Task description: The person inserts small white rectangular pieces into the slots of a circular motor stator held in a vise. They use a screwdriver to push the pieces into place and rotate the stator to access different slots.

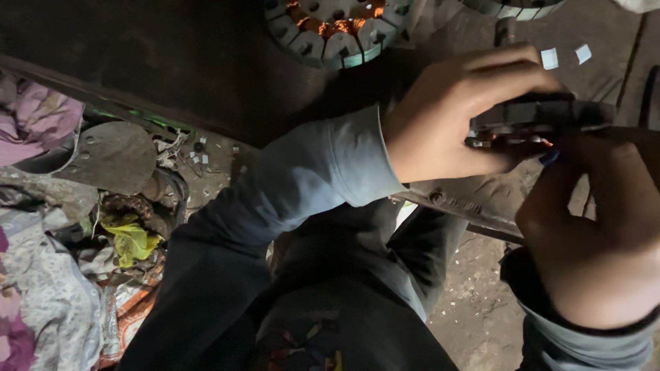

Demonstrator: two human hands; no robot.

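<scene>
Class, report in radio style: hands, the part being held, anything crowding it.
Left hand grips flat round motor core at its edge. Right hand touches its underside, small blue piece at fingertips. Second wound core lies apart, on the bench behind.

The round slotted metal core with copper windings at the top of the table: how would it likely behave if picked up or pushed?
The wound core looks like stacked steel, so it is probably rigid and heavy for its size. Lying flat on the table, it would likely slide rather than roll. The exposed copper windings seem thin and could probably be damaged by rough gripping.
</scene>
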